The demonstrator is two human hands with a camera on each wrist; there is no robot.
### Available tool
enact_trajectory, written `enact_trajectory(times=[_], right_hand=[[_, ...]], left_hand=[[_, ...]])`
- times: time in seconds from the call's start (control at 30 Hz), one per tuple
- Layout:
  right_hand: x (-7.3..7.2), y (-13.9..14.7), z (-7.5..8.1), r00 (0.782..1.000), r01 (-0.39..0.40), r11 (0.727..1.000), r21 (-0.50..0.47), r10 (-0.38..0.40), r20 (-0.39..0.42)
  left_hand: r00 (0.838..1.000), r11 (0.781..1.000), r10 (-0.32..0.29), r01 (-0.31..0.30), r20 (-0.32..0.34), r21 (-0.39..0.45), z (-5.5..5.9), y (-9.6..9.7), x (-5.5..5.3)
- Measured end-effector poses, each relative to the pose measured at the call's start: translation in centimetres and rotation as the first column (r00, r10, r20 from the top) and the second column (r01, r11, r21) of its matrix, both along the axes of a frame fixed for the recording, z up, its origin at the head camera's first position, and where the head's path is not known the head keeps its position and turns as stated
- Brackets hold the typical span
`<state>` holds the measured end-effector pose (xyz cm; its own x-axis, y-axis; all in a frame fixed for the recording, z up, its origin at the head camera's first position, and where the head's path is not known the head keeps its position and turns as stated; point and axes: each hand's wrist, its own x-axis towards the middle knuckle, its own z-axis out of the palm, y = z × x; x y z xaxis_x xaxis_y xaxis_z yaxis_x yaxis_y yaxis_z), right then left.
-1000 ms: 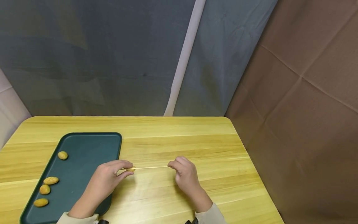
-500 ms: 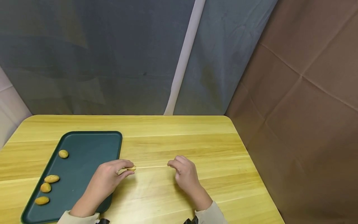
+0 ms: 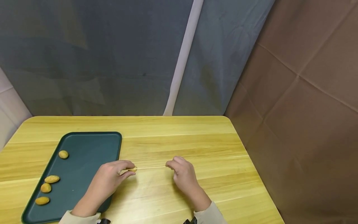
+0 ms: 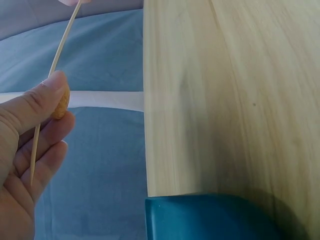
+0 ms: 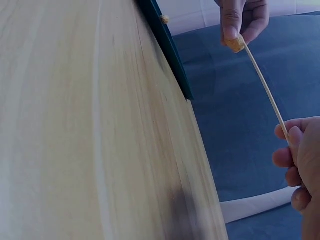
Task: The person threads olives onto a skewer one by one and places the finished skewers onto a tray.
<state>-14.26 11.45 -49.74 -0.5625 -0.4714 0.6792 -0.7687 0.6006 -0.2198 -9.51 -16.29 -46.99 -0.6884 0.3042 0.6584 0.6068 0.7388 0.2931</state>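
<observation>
Between thumb and fingers, my left hand (image 3: 107, 177) pinches a small yellow-brown oval lump (image 4: 62, 104), perhaps food. A thin pale wooden skewer (image 3: 152, 168) runs from that lump to my right hand (image 3: 184, 175), whose thumb and fingers grip its other end. In the left wrist view the skewer's pointed end (image 4: 34, 162) shows below the left thumb. Whether the skewer goes through the lump or lies along it, I cannot tell, as the thumb covers the spot. Both hands are above the table, with the skewer roughly level between them.
A dark green tray (image 3: 92, 146) lies on the left of the wooden table (image 3: 181, 137), partly under my left forearm. Several similar lumps, such as this one (image 3: 63, 154), rest along its left side. Grey cloth (image 3: 112, 62) hangs behind, brown cloth (image 3: 307, 124) on the right.
My hands have come very slightly closer together, so the bare stretch of skewer between them is a little shorter. The grips look the same.
</observation>
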Motion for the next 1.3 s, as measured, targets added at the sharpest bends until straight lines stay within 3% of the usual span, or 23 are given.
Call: enact_trajectory(times=[0.5, 0.9, 1.3], right_hand=[[0.0, -0.2, 0.0, 1.0, -0.001, 1.0, 0.01, 0.001, 0.01], [0.1, -0.9, 0.2, 1.0, 0.031, 0.998, 0.056, -0.03, -0.008], [0.1, -1.3, 0.3, 0.999, 0.031, 0.998, 0.047, -0.031, -0.008]], left_hand=[[1.0, 1.0, 0.0, 0.0, 0.001, -0.014, 0.0, 0.5, 0.1], [0.998, 0.996, 0.047, -0.043, 0.052, -0.083, 0.5, 0.9, 0.4], [0.999, 0.997, 0.03, -0.029, 0.011, -0.072, 0.4, 0.7, 0.0]])
